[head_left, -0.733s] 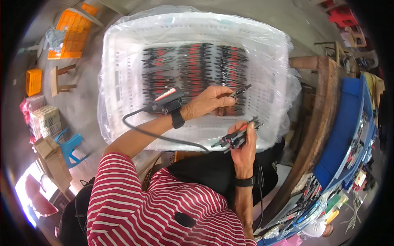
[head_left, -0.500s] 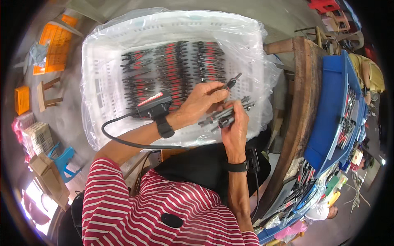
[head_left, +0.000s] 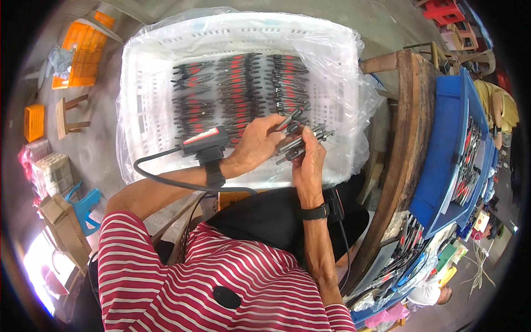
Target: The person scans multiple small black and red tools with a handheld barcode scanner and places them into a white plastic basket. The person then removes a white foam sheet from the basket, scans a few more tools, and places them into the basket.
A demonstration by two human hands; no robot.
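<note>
Over the right side of a white perforated crate [head_left: 238,25] lined with clear plastic, my two hands work close together. My left hand [head_left: 255,145] is closed, pinching slim dark pen-like pieces [head_left: 291,119] between thumb and fingers. My right hand [head_left: 308,169] is wrapped round a bunch of similar grey and black pen-like pieces [head_left: 318,133], their ends sticking out on both sides. Their exact kind is too small to tell. In the crate, several black pieces with red parts [head_left: 238,91] lie in three stacked columns. My left forearm hangs over the crate's near edge.
On my right stands a wooden bench [head_left: 406,138] with a blue bin [head_left: 442,144] holding more black and red pieces [head_left: 467,166]. Orange crates [head_left: 83,52], a small wooden stool [head_left: 69,116] and a blue chair [head_left: 86,207] stand left. Another person [head_left: 495,105] is far right.
My left hand has moved slightly, and the dark piece at its fingertips now lies lower, close against the bunch in my right hand. The crate appears shifted slightly right in view.
</note>
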